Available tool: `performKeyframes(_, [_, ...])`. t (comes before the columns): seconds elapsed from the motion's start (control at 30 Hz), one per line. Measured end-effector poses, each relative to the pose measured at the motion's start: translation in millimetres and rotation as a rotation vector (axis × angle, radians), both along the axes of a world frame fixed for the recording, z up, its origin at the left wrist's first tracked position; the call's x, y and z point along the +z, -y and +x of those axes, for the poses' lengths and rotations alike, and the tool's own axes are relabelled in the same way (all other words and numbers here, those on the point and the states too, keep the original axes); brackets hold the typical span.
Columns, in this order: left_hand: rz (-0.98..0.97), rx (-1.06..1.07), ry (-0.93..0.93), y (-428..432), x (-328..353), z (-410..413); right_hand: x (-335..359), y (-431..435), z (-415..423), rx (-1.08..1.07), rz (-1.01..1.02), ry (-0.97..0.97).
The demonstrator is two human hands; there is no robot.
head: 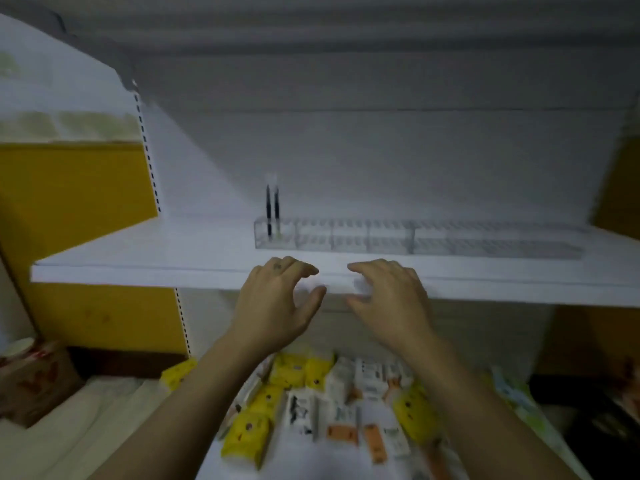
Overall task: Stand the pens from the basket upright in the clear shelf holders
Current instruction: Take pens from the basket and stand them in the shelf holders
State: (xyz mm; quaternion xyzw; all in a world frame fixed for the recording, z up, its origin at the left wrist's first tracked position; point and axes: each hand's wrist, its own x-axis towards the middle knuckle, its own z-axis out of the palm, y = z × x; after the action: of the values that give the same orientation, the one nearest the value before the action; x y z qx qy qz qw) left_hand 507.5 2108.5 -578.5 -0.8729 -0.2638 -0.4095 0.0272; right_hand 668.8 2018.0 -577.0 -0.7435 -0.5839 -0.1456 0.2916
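A row of clear pen holders (pixel 415 239) is sitting on the white shelf (pixel 138 258), running from the centre of the frame towards the right. Two dark pens (pixel 272 209) are standing upright, side by side, in the leftmost compartment, their tops rising well above the clear wall. The remaining compartments are showing only blurred dividers.

Both hands are hovering at the centre of the frame, just in front of the shelf's front edge and below the holders. The left hand (pixel 277 299) is spreading its thumb away from loosely bent fingers, with nothing in its grasp. The right hand (pixel 391 299) is mirroring it just beside, fingers loosely bent and apart from the thumb, also carrying nothing that the blur lets me make out.

Beneath the forearms, at the bottom centre, yellow, white and orange packets (pixel 311 403) are lying jumbled on a pale surface. A brown carton (pixel 34 382) with red print is sitting at the lower left, and a yellow panel (pixel 69 220) is filling the left side behind the shelf.
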Motion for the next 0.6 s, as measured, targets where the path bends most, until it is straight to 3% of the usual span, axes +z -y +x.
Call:
performKeyframes(0.17, [-0.039,-0.137,-0.125,67,-75,15,-75,83,10,-0.067,-0.076,-0.062])
performKeyframes(0.43, [-0.412,-0.130,-0.570,106,-217,49,-214,129,33,-0.143,-0.577,-0.228])
performKeyframes(0.6, [-0.515,-0.109,-0.837,103,-305,70,-312,120,43,-0.124,-0.783,-0.410])
